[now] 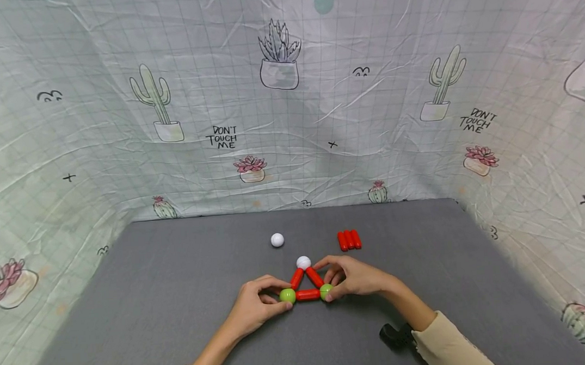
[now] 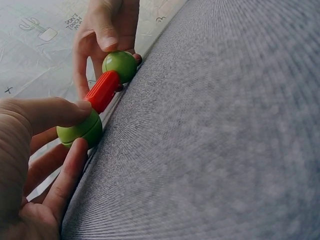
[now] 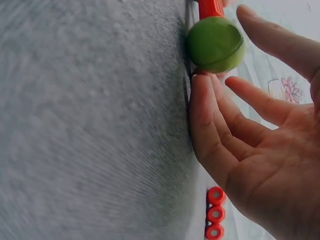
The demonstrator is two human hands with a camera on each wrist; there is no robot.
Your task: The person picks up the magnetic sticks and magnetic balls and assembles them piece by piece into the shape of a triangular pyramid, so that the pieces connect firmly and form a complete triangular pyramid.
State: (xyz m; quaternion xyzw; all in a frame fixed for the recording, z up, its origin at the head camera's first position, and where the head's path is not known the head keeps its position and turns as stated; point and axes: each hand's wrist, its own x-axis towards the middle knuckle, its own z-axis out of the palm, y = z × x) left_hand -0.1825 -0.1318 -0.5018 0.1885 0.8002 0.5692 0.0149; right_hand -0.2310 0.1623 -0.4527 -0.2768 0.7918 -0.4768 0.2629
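A triangle of red rods and balls lies on the grey table, with a white ball [image 1: 303, 263] at its far corner. My left hand [image 1: 259, 303] grips the near-left green ball [image 2: 80, 131], thumb and fingers around it. At the other near corner, my right hand [image 1: 354, 276] holds the second green ball [image 3: 216, 45] between thumb and fingers. A red rod [image 1: 308, 295] joins the two green balls. Two more, a left red rod [image 1: 297, 278] and a right red rod [image 1: 314, 277], slant up to the white ball. The right index finger reaches along the right slanting rod.
Behind the triangle sits a loose white ball [image 1: 277, 240]. Three loose red rods [image 1: 349, 240] lie side by side at the back right of the grey table [image 1: 188, 263]. A printed cloth [image 1: 309, 111] hangs behind and along the sides.
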